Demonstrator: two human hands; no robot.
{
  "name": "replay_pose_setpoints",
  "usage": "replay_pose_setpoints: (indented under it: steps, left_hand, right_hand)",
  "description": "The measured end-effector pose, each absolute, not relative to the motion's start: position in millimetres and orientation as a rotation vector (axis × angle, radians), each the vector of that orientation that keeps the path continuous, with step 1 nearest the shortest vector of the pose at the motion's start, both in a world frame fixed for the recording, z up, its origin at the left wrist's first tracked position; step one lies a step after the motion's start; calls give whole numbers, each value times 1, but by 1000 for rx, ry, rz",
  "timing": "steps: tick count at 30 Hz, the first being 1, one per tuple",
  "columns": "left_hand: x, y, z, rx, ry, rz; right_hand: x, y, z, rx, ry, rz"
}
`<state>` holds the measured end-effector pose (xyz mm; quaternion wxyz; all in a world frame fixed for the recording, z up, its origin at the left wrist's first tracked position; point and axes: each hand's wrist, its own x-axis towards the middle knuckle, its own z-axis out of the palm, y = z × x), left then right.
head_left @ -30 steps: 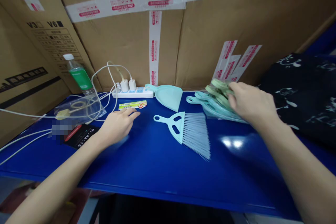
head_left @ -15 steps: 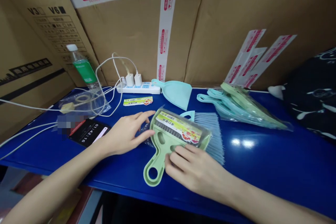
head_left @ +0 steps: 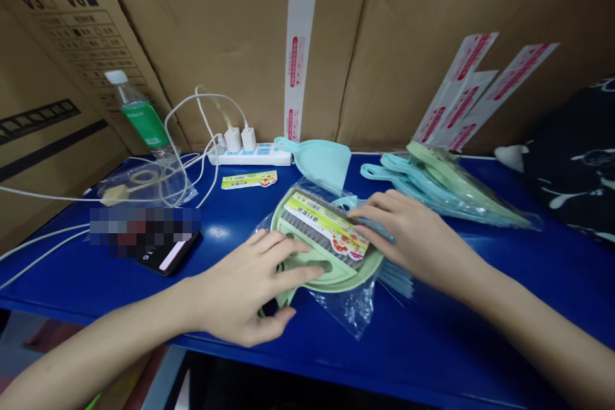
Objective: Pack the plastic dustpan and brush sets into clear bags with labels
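Note:
A light green dustpan and brush set (head_left: 312, 262) in a clear plastic bag (head_left: 353, 311) lies before me, its grey bristles under a yellow-green label card (head_left: 327, 225). My left hand (head_left: 254, 285) reaches over its handle end, fingers apart, two of them lying on the green plastic; most of the handle is hidden. At the far right edge, my right hand (head_left: 408, 227) has its fingers curled round the side by the card. Their exact grip is partly hidden. Beneath the set shows a blue brush (head_left: 396, 278), its bristles poking out to the right.
Behind stand a light blue dustpan (head_left: 324, 160), a power strip (head_left: 264, 155) with white cables, and a loose label card (head_left: 248, 180). Bagged dustpan sets (head_left: 432, 186) lie back right. A bottle (head_left: 144, 122) and a phone (head_left: 170, 253) are left. Cardboard boxes (head_left: 230, 45) border the blue table (head_left: 480, 320).
My right hand has moved from the handle to the set's far right edge. My left hand has come over the handle end. The set has turned, and more loose plastic shows in front.

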<state>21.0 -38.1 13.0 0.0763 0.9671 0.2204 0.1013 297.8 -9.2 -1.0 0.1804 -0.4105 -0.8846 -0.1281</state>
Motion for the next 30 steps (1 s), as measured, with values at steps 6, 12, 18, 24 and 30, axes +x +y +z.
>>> replay_pose_setpoints:
  steps: [6,12,18,24,30]
  left_hand:
    - [10,-26,16,2907,686,291]
    - [9,-21,15,2999,752,262]
    - [21,-26,2,3239,747,288]
    - [22,-27,-3,3308,729,247]
    - [19,-25,-4,3304,692,249]
  right_hand:
    - [311,-3,-2,-1327,-2544,-357]
    - [287,-11,-2,-1258,-2443,170]
    - [269,-18,-10,-1395,-2363,257]
    - [267,-18,-12,-1317,-2332,248]
    - [269,-16,-2,-1277,-2088,632]
